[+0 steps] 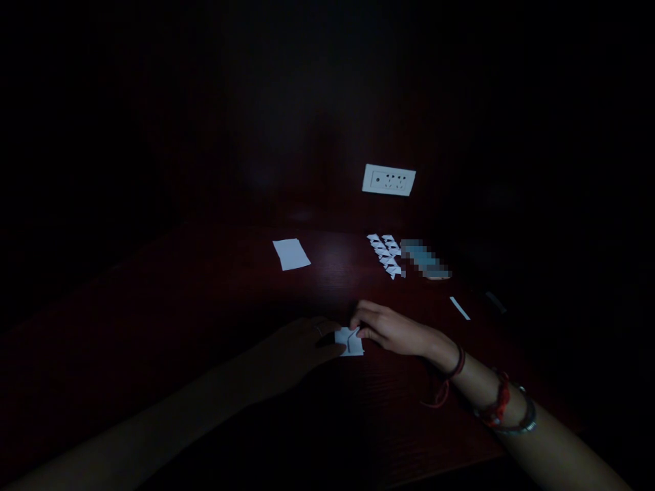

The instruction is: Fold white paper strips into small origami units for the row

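Observation:
A small white piece of paper (353,346) with a raised fold lies on the dark red table between my two hands. My left hand (307,344), in shadow, grips the paper's left edge between thumb and fingers. On the other side my right hand (386,329) pinches the upper right part of the same paper, its fingertips bent down over the edge. Bracelets circle my right wrist and forearm. Several folded white paper pieces (385,254) lie in rows beyond my right hand.
A stack of white paper sheets (291,254) lies at the back left. Right of the folded pieces is a phone-like object (427,260), blurred out. A narrow white strip (459,308) lies near the right side. A socket panel (389,180) is on the back wall. The surroundings are very dark.

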### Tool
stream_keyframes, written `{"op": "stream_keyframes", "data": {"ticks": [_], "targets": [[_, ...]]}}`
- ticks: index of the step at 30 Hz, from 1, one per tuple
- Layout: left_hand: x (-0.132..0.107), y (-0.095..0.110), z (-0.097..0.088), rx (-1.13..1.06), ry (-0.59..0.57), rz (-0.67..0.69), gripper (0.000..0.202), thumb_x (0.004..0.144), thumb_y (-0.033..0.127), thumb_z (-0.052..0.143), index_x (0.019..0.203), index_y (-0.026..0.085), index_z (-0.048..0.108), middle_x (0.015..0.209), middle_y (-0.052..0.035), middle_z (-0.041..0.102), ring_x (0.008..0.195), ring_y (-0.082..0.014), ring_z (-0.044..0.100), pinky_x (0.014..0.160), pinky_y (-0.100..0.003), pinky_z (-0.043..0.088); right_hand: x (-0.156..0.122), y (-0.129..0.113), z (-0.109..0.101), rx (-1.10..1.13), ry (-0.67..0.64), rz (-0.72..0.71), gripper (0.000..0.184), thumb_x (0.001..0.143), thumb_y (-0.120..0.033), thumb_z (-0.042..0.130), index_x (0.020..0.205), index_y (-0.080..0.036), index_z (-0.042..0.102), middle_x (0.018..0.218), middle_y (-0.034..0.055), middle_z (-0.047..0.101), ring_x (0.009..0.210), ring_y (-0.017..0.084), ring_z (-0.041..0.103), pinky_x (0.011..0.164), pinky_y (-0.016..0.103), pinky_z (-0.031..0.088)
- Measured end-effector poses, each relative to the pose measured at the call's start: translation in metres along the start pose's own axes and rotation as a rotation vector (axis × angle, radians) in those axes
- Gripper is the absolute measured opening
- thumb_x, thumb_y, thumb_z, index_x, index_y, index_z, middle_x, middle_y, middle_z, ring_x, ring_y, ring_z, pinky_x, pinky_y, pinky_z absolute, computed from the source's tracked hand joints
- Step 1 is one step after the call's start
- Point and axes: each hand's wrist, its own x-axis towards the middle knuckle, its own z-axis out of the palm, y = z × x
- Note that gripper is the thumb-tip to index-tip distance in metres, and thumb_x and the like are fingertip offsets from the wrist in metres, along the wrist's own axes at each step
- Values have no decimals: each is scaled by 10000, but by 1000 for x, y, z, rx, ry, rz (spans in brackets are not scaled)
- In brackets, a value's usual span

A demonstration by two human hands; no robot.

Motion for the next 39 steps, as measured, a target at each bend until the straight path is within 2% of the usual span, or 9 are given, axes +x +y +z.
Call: {"op": "stream_keyframes", "data": {"ticks": [7,12,20,27,31,39], "targets": [[-2,0,2,30,-4,-3,311,838,139,391,1125,223,475,1233,-31,428,1117,-206,373,901,-377,301,-1,1,0,18,-5,-21,88,824,-122,412,831,-123,499,841,42,447,736,106,444,695,225,401],[-3,1,4,53,-12,-14,319,841,124,369,1131,213,469,1238,-39,422,1121,-214,367,904,-385,291,-3,1,-1,44,-5,-36,91,836,-160,404,822,-134,490,833,36,454,733,109,450,675,227,403],[-6,-3,4,82,-30,-11,407,821,104,386,1207,232,393,1268,-35,387,1139,-216,349,924,-384,282,-3,2,2,70,13,-20,150,823,-196,445,923,-143,544,884,45,491,800,115,478,739,236,402],[-8,-11,13,141,-88,7,455,820,84,403,1240,253,354,1294,-45,356,1156,-229,330,935,-398,278,-3,2,2,101,3,-25,83,808,-196,468,818,-137,525,844,37,477,763,113,463,699,235,407],[-11,-14,17,143,-65,23,470,816,98,427,1249,255,337,1297,-47,350,1159,-232,329,940,-396,278,-3,-1,-1,104,0,-80,112,826,-224,440,807,-140,512,835,42,514,795,122,460,734,256,394],[-5,-9,8,131,-88,33,451,814,95,444,1227,259,370,1282,-50,369,1144,-239,342,928,-406,291,-3,-4,-3,85,9,-94,154,833,-234,433,844,-137,552,823,47,569,796,123,482,751,262,383]]}}
